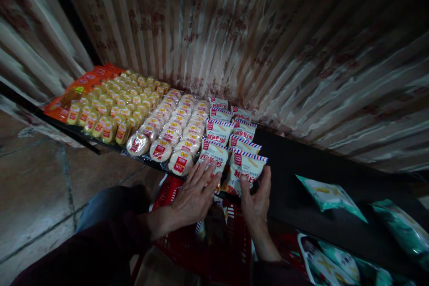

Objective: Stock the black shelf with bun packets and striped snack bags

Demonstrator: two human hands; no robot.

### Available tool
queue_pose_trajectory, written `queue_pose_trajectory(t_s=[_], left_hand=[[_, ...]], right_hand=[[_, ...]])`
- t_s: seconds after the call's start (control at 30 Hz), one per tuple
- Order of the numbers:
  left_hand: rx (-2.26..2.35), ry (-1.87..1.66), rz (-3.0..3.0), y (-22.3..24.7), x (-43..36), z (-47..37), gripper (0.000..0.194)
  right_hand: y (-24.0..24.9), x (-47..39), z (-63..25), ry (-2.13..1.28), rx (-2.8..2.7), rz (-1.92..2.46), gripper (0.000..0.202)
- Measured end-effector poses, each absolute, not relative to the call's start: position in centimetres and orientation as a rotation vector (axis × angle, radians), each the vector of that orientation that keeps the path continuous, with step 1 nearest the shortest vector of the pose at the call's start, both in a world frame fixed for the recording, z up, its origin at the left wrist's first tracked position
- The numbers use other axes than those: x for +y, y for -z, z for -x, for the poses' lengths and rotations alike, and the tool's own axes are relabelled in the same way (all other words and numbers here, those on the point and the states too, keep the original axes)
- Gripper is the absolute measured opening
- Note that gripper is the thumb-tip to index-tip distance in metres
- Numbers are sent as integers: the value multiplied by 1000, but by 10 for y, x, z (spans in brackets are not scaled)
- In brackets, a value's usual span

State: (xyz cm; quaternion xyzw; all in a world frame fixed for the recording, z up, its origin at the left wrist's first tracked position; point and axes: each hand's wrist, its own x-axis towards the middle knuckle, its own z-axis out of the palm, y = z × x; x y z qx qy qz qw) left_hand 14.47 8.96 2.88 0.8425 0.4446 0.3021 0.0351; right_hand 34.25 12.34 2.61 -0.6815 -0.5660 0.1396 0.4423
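Observation:
Two rows of white snack bags with red lettering and striped top edges stand on a black shelf (284,161). My left hand (194,196) lies with fingers stretched against the front snack bag of the left row (213,154). At the front of the right row, my right hand (257,199) touches the lower right side of another snack bag (246,167), thumb on its face and fingers along its edge. Left of the bags are rows of round wrapped white crackers (161,149).
Small yellow packs (107,128) and orange bags (90,78) fill the shelf's left end. Teal bags (331,194) lie at the right. Below are a red basket (167,192) and a basket (303,250) of teal bags. A pleated curtain (217,31) hangs behind.

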Motion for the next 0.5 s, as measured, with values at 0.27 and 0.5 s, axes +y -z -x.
queue_pose_trajectory(t_s=[0.27,0.5], left_hand=[[1534,-818,-2544,-24,105,-148,62],[1528,-880,-2526,-28,108,-155,70]], right_hand=[[-36,124,-335,-476,-1388,1755,93],[-35,122,-337,-544,-1343,1771,92]])
